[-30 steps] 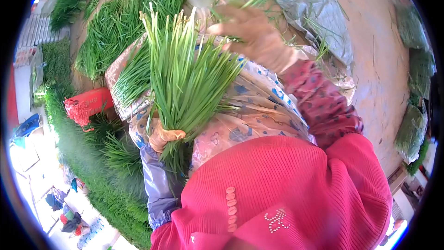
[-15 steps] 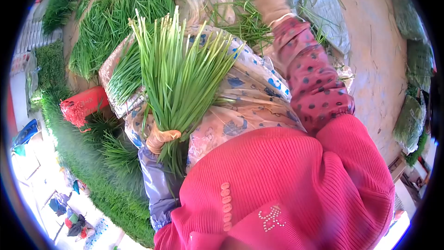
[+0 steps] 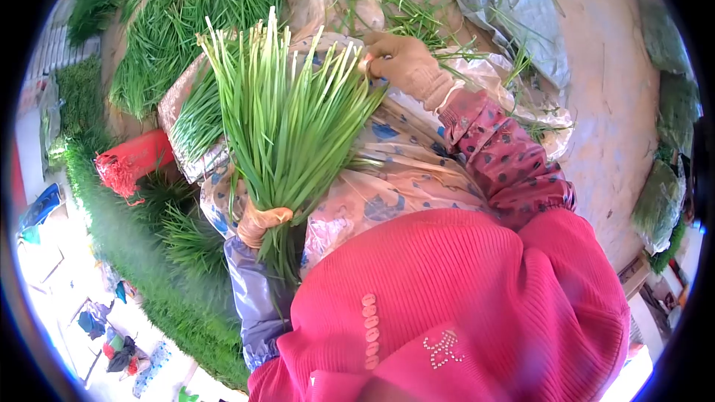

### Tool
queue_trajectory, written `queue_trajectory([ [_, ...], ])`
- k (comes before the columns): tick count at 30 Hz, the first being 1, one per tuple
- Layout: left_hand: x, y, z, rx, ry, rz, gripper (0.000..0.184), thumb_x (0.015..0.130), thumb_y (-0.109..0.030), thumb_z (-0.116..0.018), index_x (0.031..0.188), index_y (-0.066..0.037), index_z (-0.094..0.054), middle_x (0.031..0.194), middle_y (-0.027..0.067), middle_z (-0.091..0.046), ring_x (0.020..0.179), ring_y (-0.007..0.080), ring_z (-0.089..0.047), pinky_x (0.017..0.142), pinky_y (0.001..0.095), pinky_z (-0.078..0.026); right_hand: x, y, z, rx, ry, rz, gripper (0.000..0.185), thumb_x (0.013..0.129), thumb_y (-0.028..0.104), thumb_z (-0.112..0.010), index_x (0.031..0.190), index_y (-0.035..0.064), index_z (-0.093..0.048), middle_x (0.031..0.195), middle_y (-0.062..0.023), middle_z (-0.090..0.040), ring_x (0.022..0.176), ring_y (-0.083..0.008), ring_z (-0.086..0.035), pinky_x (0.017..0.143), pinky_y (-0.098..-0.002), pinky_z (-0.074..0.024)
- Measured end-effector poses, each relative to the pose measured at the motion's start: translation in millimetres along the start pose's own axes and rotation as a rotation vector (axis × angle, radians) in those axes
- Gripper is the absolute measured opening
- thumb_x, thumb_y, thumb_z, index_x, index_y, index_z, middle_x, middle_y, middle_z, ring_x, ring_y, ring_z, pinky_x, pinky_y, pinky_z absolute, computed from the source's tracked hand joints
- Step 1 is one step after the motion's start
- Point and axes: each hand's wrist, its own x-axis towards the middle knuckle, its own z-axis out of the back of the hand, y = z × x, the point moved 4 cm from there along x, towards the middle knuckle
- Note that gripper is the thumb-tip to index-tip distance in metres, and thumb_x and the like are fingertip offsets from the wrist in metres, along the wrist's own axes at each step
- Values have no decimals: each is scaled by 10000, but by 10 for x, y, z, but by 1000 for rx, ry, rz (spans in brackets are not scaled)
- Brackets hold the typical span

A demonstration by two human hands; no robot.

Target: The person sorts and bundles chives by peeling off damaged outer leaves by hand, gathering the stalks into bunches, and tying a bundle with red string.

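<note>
Brown floor (image 3: 607, 104) is spreading around, its far edges being cut off in darkness. Over the patterned plastic cover (image 3: 428, 167), a green bundle (image 3: 287, 130) is fanning from the left hand (image 3: 262, 225), which is gripping and partly hiding it. The right hand (image 3: 406, 67) is sitting by the pale ends; whether it is gripping any, I cannot tell.

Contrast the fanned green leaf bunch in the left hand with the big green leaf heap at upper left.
The fanned bunch of long green leaves is gripped by the left hand; the loose heap of green leaves lies unheld. The bunch narrows at the grip; the heap spreads out. Both have thin, green blades.
</note>
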Motion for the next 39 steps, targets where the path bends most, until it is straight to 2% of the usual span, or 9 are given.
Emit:
queue_trajectory([
  [8,-32,-40,-48,-36,-13,64,787,637,-139,-875,1306,-19,-478,1194,51,-589,1049,178,-561,914,328,-454,515,-385,657,-125,-154,-344,410,773,305,-688,1114,78,-683,969,-123,-711,883,-266,-671,806,-345,-504],
  [11,-12,31,49,102,-19,7,774,639,-135,-876,1296,-17,-484,1183,47,-593,1037,170,-563,886,329,-467,570,-228,175,-145,-60,261,423,831,249,-696,1191,38,-629,916,-89,-691,778,-125,-620,705,-280,-498],
  [13,-30,60,46,78,-36,-11,764,640,-131,-875,1289,-15,-488,1174,46,-596,1029,167,-566,870,324,-474,436,8,-64,-169,360,-100,439,824,209,-679,1222,37,-606,866,-60,-673,755,-97,-594,662,-260,-469],
  [18,-71,12,26,57,-98,-54,749,643,-113,-870,1281,-10,-491,1156,48,-600,1017,162,-572,843,306,-486,423,2,-80,87,447,-196,312,825,203,-659,1077,19,-668,794,5,-618,685,-78,-512,606,-244,-416],
  [25,-82,-298,-268,31,24,104,993,580,-263,-916,1380,-16,-382,1284,63,-517,1155,202,-497,982,356,-397,571,-296,595,-79,-2,-128,252,848,198,-606,1032,46,-690,771,17,-624,703,-103,-547,652,-259,-452],
  [27,-103,-391,-371,-59,39,210,1043,555,-241,-926,1405,-29,-361,1313,61,-501,1197,205,-473,1017,365,-369,640,-365,889,66,-4,-446,351,871,233,-613,1184,74,-635,942,-37,-648,851,-148,-585,747,-303,-497],
  [33,-44,-421,-433,-146,149,188,773,645,-15,-825,1328,-45,-464,1158,42,-593,1010,158,-569,823,298,-473,720,529,360,490,515,-32,531,879,319,-642,1348,107,-508,1303,-144,-525,1127,-185,-515,795,-337,-527],
  [35,-37,-431,-430,-104,166,209,736,654,-24,-826,1307,-35,-486,1157,38,-598,1010,147,-564,846,298,-468,747,805,110,-30,672,459,506,866,322,-657,1312,110,-544,1225,-129,-598,1055,-165,-564,762,-322,-528],
  [39,-136,-357,-336,-42,124,170,713,656,-40,-834,1287,-27,-503,1152,35,-603,1014,136,-559,863,295,-463,781,1009,190,-143,416,116,411,779,245,-654,1147,61,-668,950,-108,-668,847,-202,-608,766,-359,-497],
])
